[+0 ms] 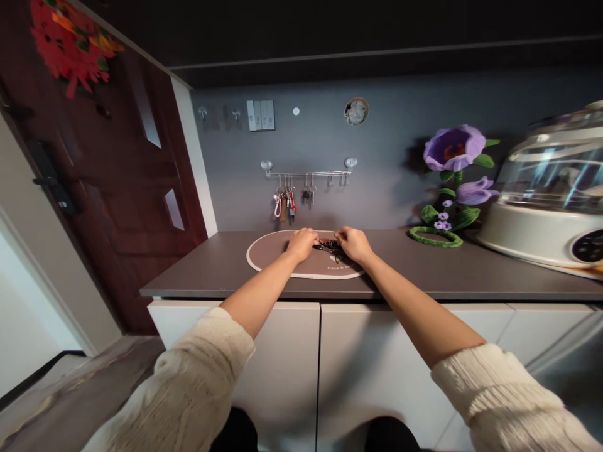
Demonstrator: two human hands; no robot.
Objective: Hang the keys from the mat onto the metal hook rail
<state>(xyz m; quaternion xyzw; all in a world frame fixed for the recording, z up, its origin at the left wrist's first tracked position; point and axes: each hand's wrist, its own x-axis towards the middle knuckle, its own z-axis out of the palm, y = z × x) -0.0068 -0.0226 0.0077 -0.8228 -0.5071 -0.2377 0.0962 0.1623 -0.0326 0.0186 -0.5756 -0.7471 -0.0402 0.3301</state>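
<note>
Both my arms reach forward over a brown countertop [217, 270] to an oval brown mat [268, 254] with a pale rim. My left hand [301, 243] and my right hand [354, 243] meet over a small dark bunch of keys [328, 246] lying on the mat, fingers curled on it from either side. On the grey wall behind hangs a metal hook rail [308, 174] with several key bunches [285, 204], one with a pink tag.
A purple fabric flower with a green ring base [447, 194] stands right of the mat. A white appliance with a clear domed lid [551, 201] fills the far right. A dark wooden door [117, 169] is at left; white cabinet doors [377, 364] sit below.
</note>
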